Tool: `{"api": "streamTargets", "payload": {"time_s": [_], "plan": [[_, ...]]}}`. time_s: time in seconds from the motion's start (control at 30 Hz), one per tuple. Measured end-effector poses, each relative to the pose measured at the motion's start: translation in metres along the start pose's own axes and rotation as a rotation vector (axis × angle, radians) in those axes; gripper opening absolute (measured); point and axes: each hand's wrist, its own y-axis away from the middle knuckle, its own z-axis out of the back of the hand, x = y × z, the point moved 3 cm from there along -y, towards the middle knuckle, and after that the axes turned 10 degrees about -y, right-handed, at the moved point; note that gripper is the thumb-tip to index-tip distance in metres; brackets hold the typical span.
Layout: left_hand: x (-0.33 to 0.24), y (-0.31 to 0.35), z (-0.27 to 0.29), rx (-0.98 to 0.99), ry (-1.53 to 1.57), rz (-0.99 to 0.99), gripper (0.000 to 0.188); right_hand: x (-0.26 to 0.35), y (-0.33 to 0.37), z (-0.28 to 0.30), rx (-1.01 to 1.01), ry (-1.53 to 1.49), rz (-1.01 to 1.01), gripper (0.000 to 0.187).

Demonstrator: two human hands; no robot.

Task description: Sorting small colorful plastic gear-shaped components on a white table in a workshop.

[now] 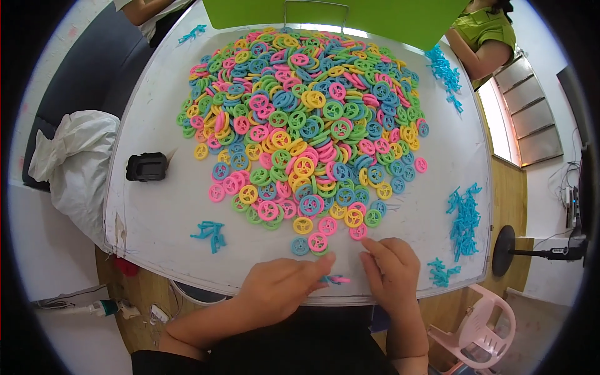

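A big heap of small plastic spoked wheels (304, 167) in pink, yellow, green and blue covers the middle of the white table (162, 219). My left hand (281, 284) is closed at the near edge, pinching a small blue plastic part (330, 279) with a pink piece, seemingly a wheel edge-on, at its right end. The fingers hide much of that part. To the right, my right hand (397, 275) has thumb and forefinger apart, holding nothing visible. Its forefinger tip is just below a pink wheel (358, 232) at the heap's near edge; whether they touch I cannot tell.
Blue plastic parts lie in piles at the left (211, 235), right (464, 222) and near right (444, 272). A black tray (147, 167) sits at the left. A green board (375, 22) stands at the far side. Two other people are at the far corners.
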Motion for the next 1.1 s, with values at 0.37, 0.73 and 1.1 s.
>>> {"api": "streamTargets", "payload": {"time_s": [0.37, 0.73, 1.1], "plan": [[0.020, 0.014, -0.005, 0.039, 0.384, 0.568, 0.025, 0.000, 0.000, -0.013, 0.050, 0.100, -0.090, 0.034], [0.027, 0.012, -0.009, 0.182, 0.981, 0.963, 0.020, 0.001, -0.003, -0.014, 0.033, 0.115, 0.014, 0.030], [0.026, 0.031, 0.007, 0.039, 0.575, 0.703, 0.023, 0.029, -0.031, -0.026, 0.299, 0.103, 0.209, 0.043]]}}
